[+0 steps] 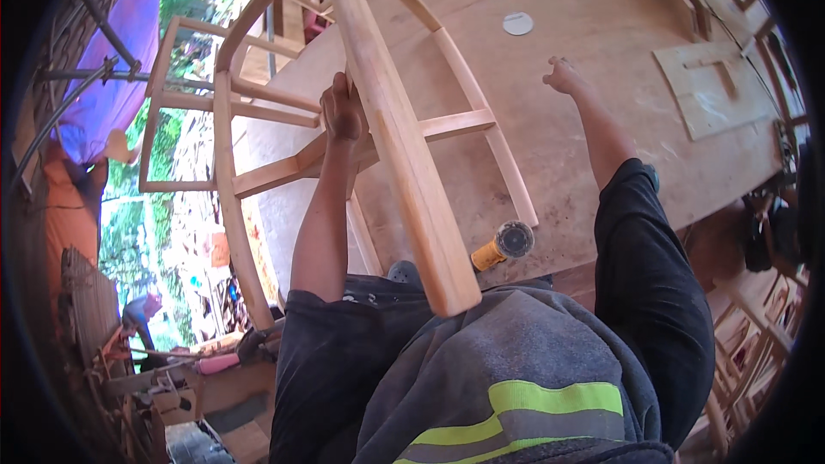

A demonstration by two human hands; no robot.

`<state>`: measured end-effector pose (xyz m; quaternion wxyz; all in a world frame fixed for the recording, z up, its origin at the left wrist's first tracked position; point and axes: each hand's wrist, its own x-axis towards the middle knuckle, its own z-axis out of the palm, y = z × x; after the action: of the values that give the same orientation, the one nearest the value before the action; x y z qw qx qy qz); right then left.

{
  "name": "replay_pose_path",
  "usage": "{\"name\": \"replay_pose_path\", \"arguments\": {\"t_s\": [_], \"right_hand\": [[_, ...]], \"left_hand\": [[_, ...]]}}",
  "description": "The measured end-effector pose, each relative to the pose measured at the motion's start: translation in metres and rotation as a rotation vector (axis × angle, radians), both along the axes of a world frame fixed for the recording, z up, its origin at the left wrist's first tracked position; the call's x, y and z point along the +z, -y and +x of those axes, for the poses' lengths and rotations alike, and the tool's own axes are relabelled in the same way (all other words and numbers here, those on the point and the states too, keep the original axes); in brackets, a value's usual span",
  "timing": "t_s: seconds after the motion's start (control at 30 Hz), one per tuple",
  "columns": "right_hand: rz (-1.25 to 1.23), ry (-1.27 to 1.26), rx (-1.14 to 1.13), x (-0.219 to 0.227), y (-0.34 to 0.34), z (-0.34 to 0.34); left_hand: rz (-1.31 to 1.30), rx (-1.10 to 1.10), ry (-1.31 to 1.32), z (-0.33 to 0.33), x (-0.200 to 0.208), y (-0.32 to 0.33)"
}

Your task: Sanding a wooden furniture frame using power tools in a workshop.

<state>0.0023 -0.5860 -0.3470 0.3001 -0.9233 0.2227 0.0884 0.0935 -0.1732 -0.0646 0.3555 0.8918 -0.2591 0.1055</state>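
Observation:
A bare wooden chair frame (395, 125) with a curved top rail and crossbars stands tilted in front of me, one thick leg slanting towards my body. My left hand (342, 110) is closed on the frame behind that thick piece; part of the grip is hidden. Out over the worktable (593, 163) reaches my right hand (565, 76), its fingers loosely bent and apart with nothing in them. Beyond it, a round white disc (517, 24) lies flat on the board. Close to my waist rests a yellow power tool (487, 256) with a round grey pad facing up.
A flat wooden panel with a strip on it (713, 90) lies at the table's right side. More wooden frames (756, 318) are stacked at the lower right. On the left are a purple sheet (116, 51), metal poles and, farther off, another person (140, 314) bending down.

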Motion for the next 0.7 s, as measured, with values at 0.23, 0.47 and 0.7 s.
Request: {"name": "replay_pose_path", "arguments": {"t_s": [0.23, 0.47, 0.7], "right_hand": [[-0.054, 0.075, -0.022, -0.059, -0.028, 0.082], [-0.394, 0.099, 0.136, -0.105, -0.011, 0.150], [-0.399, 0.084, -0.001, -0.127, -0.035, 0.145]], "left_hand": [[-0.148, 0.048, -0.156, 0.011, -0.019, -0.013], [-0.265, 0.028, -0.357, 0.017, -0.033, -0.049], [-0.254, 0.071, -0.384, 0.015, -0.025, -0.052]]}}
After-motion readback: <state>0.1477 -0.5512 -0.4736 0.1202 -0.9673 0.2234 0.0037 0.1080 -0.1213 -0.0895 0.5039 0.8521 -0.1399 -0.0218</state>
